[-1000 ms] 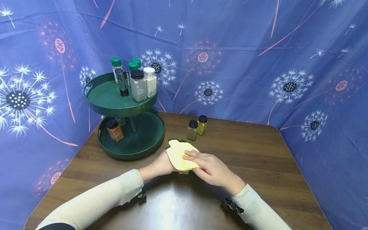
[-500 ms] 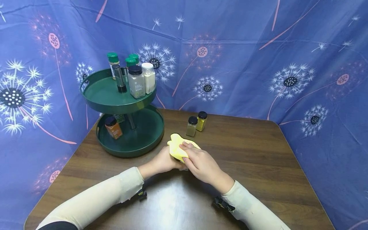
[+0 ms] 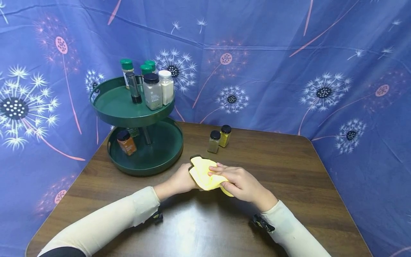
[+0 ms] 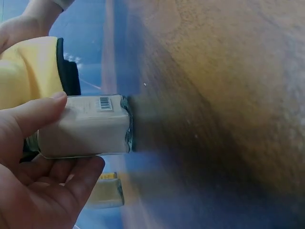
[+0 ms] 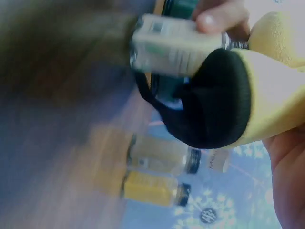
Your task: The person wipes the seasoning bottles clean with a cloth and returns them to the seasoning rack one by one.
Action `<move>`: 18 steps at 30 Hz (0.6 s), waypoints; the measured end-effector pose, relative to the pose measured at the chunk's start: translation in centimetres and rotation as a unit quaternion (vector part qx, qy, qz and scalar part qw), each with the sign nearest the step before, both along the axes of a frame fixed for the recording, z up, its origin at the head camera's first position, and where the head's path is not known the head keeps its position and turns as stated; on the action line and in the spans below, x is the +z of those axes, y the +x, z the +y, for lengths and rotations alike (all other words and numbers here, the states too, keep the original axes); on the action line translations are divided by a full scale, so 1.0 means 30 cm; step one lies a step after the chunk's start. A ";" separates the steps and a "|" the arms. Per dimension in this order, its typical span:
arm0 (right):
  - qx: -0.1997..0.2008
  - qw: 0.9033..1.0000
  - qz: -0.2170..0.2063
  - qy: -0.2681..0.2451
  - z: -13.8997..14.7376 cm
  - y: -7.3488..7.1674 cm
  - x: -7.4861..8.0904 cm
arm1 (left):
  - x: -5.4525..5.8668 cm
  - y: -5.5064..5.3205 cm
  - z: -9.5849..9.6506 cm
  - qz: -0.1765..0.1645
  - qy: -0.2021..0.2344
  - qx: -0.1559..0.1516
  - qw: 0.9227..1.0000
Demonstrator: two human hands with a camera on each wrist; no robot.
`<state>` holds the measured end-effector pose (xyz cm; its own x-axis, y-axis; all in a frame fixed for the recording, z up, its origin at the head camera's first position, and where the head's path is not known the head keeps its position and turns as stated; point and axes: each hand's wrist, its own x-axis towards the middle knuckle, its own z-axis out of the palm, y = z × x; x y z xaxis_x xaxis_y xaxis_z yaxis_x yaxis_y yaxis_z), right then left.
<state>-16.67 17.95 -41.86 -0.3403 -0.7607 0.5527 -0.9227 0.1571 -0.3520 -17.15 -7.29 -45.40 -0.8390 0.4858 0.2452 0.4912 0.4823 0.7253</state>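
My left hand (image 3: 182, 179) grips a squarish clear spice jar (image 4: 90, 129) of pale powder by its sides. In the left wrist view the jar lies sideways across the picture, thumb on one face and fingers under the other, its base toward the tabletop. A yellow cloth with black edging (image 3: 205, 175) drapes over the jar's capped end and hides it from the head view. My right hand (image 3: 241, 182) holds this cloth between thumb and fingers, fingertips pressing it against the jar. The cloth's black border (image 5: 217, 98) overlaps the jar in the right wrist view.
A green two-tier rack (image 3: 144, 167) stands at the left, with several spice jars above and an orange jar (image 3: 127, 142) below. Behind my hands, a greenish-brown jar (image 3: 213, 143) and a yellow jar (image 3: 224, 137) stand on the wooden table (image 3: 289, 178). A patterned curtain (image 3: 273, 89) surrounds it.
My right hand moved inward and turned over the jar, then back to the right and slightly down. The cloth shifted with it, and a corner now hangs below that hand. My left hand stays nearly still.
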 end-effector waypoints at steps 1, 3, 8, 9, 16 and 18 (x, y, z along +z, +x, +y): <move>-0.015 1.000 -0.002 0.003 0.004 0.001 0.001 | 0.003 0.001 0.004 -0.017 -0.008 0.010 1.000; -0.060 0.998 -0.010 0.018 0.000 0.008 0.004 | 0.008 0.000 0.009 -0.044 -0.024 0.024 0.998; -0.169 0.983 -0.040 0.064 -0.064 0.036 0.002 | 0.009 0.000 0.018 -0.085 -0.014 0.036 0.996; -0.181 0.980 -0.043 0.072 -0.080 0.042 0.003 | 0.006 0.001 0.020 -0.081 -0.009 0.035 0.996; -0.131 0.988 -0.014 0.085 -0.104 0.061 0.017 | -0.006 0.007 0.025 -0.024 0.009 0.014 1.000; -0.092 0.992 -0.020 0.087 -0.088 0.058 0.028 | -0.005 0.008 0.016 0.018 -0.001 -0.001 1.000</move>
